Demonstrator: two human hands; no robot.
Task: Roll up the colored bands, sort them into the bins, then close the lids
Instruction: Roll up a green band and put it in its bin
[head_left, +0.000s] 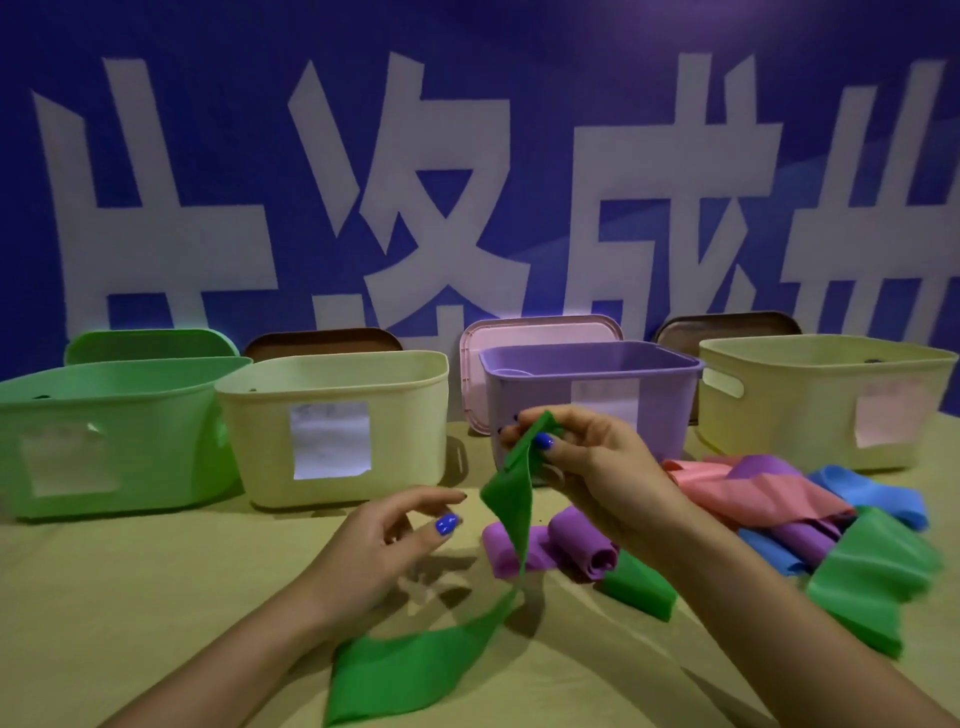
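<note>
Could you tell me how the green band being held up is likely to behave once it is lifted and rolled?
Probably very floppy: the green band hangs limp and twisted from the right hand, its tail lying on the table. It looks thin and light. It may unroll if released; the purple roll nearby looks loose.
</note>
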